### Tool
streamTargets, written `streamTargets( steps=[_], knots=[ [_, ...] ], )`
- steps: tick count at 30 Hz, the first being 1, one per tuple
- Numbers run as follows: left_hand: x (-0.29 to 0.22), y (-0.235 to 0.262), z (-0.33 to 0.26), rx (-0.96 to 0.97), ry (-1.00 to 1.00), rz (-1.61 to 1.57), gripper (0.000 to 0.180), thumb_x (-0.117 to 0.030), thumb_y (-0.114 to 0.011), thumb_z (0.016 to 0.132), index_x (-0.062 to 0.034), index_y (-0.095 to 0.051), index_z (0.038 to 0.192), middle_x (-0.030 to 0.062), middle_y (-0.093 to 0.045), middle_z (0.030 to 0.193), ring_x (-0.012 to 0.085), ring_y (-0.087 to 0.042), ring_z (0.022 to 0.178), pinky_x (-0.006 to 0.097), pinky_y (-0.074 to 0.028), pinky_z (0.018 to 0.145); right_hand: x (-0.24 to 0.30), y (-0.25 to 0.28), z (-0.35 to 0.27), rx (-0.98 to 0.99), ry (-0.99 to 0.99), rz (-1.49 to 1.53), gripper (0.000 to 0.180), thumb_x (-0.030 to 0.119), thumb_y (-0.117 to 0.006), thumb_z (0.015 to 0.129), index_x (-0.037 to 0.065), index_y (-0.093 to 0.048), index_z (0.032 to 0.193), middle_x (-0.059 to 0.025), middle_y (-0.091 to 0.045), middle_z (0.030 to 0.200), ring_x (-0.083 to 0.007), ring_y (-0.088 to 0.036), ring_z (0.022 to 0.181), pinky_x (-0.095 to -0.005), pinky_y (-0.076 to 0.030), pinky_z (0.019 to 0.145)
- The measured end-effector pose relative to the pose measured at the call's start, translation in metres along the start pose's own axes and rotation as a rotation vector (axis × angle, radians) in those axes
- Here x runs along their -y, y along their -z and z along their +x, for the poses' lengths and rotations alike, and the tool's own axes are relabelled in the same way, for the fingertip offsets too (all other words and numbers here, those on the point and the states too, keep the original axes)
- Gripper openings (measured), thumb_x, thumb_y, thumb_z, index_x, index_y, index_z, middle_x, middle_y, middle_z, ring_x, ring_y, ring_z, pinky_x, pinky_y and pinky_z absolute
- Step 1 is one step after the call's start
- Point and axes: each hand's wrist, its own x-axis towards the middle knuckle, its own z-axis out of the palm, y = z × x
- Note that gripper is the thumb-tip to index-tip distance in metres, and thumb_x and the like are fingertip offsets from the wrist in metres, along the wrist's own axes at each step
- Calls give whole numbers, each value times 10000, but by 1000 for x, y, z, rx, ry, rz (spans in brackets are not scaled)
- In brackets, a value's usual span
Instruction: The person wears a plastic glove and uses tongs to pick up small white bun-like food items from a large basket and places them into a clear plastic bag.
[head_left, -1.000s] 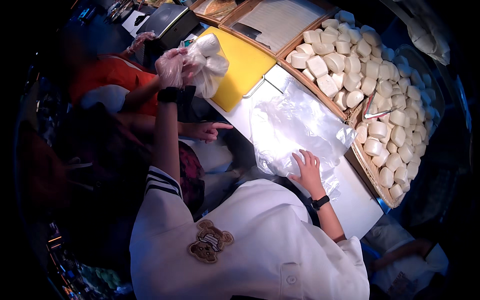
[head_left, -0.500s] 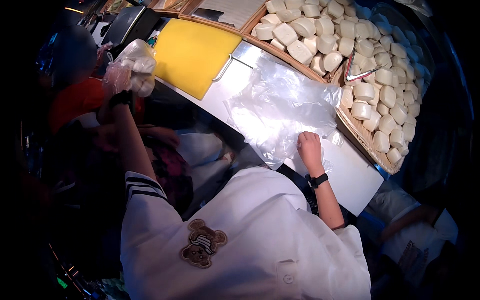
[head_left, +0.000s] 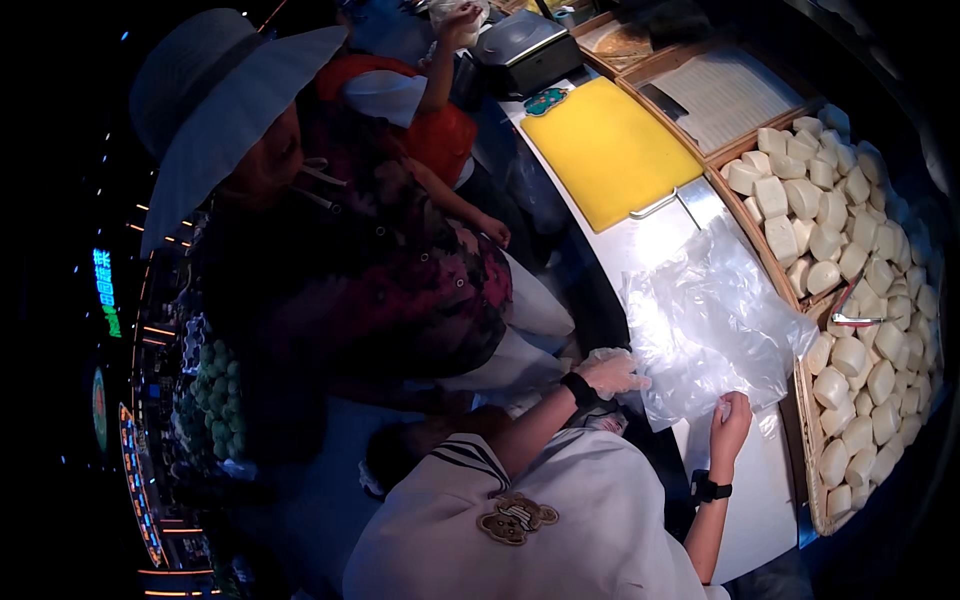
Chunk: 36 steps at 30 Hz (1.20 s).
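Note:
In a clear plastic glove, my left hand (head_left: 612,375) is beside the near left edge of a pile of clear plastic bags (head_left: 705,320) on the white counter. Its fingers reach toward the bags, apart, with nothing visible in them. My right hand (head_left: 731,420), bare, has its fingers closed on the bags' near right edge. Past the bags, many white steamed buns (head_left: 865,370) fill wooden trays. Tongs with red handles (head_left: 856,320) lie on the buns.
A yellow cutting board (head_left: 610,150) with a metal handle lies farther along the counter (head_left: 730,510), before a dark scale-like box (head_left: 525,50). A person in a wide hat (head_left: 225,100) stands close on my left. Behind is a person in an orange vest (head_left: 440,140).
My left hand has come down from the far left to the plastic bags, and the bag of white buns is no longer in it. The view has turned left; my right hand stays at the bags.

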Motion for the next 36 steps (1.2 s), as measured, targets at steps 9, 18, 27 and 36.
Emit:
streamTargets(
  steps=[9,18,27,36],
  knots=[
    [10,-120,-2,-121,101,-1423,802,-352,-689,885,6,-244,1448,83,-589,1104,134,-583,941,258,-446,851,-17,-4,-12,40,26,101,208,-50,-645,703,16,-499,836,-142,-578,913,-351,-546,899,-410,-415,808],
    [-9,-92,9,-282,51,-1530,439,-66,-617,849,-30,-436,1247,13,-520,870,85,-462,739,214,-377,660,-6,9,-16,86,73,-58,337,-10,-590,770,32,-558,1103,-133,-582,1090,-338,-526,1073,-425,-375,964],
    [-5,-87,19,-196,-74,-1641,398,-113,-592,869,-38,-482,1244,67,-543,1074,136,-554,995,296,-460,927,12,-10,-20,65,165,-206,126,21,-659,806,49,-604,915,-99,-611,956,-295,-570,959,-393,-414,880],
    [4,-86,4,-260,-78,-1605,335,-123,-601,871,-28,-522,1182,48,-563,998,120,-574,922,258,-457,868,-4,-15,-6,41,56,-255,113,55,-665,800,54,-562,847,-96,-572,859,-308,-555,867,-395,-416,798]
  ],
)
